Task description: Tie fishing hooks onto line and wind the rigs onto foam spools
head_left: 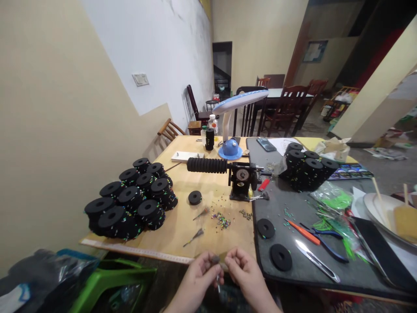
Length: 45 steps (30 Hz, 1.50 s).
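**Hazards**

1. The stacked black foam discs point(130, 200), at 10 o'clock from the hands, lie near the left edge of the surface point(182, 226). A knock is judged enough to send the outer ones over that edge.
2. The left hand point(195, 278) and the right hand point(243, 271) are closed in a fingertip pinch on a small grey piece point(215, 260). A thin pin appears to hang below it. The piece is held just off the near edge of the surface, not above it. If the pinch slips, the piece is likely to drop out of sight and not land on the surface.
3. Loose coloured beads point(221, 219) lie scattered at 12 o'clock. They could be swept off by a sleeve or wrist.
4. The winder point(241, 179) stands beyond the beads at 12 o'clock, with a shaft projecting on its right side. Anything reaching past it could be snagged.
5. An orange-handled tool point(302, 232), blue-handled pliers point(325, 243) and metal snips point(317, 261) lie at 2 to 3 o'clock on the dark mat point(293, 204). A blind reach towards them risks a pricked finger.

**Markings**

The ruler point(140, 250) along the near edge carries graduations, but they are too small to be read. The printed sheet point(350, 171) at 2 o'clock is too blurred to be read. No brand name can be made out.
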Tool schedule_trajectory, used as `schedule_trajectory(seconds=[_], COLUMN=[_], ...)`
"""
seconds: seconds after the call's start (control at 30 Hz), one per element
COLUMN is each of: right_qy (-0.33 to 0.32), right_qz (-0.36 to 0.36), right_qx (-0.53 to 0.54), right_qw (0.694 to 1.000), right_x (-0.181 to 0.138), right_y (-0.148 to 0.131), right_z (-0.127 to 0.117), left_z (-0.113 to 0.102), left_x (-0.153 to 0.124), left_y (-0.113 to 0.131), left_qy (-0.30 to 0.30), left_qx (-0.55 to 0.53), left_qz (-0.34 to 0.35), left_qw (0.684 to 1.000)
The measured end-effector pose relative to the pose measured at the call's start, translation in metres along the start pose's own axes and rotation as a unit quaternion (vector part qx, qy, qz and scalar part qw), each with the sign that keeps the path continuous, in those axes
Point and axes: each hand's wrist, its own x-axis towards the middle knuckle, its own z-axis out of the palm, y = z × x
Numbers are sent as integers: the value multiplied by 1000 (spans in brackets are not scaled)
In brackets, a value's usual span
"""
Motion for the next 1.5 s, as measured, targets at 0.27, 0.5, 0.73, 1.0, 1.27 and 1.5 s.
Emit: schedule_trajectory(seconds=[0.27, 0.5, 0.73, 1.0, 1.27, 1.5], right_qy=[13, 16, 37, 23, -31, -70], right_qz=[19, 26, 26, 22, 34, 67], right_qx=[-32, -23, -10, -8, -46, -56], right_qw=[999, 999, 999, 999, 998, 994], right_x=[1, 2, 5, 1, -1, 1], right_y=[-2, -6, 9, 3, 7, 0], right_z=[1, 3, 5, -2, 0, -1], left_z=[1, 2, 2, 2, 2, 2], left_x=[1, 1, 2, 8, 9, 7], left_y=[-3, 1, -4, -7, -10, -11], left_qy=[-32, -43, -19, 31, 44, 42], left_qx=[9, 28, 34, 72, 80, 114], left_qz=[-5, 0, 2, 42, 60, 74], left_qw=[999, 999, 999, 996, 994, 990])
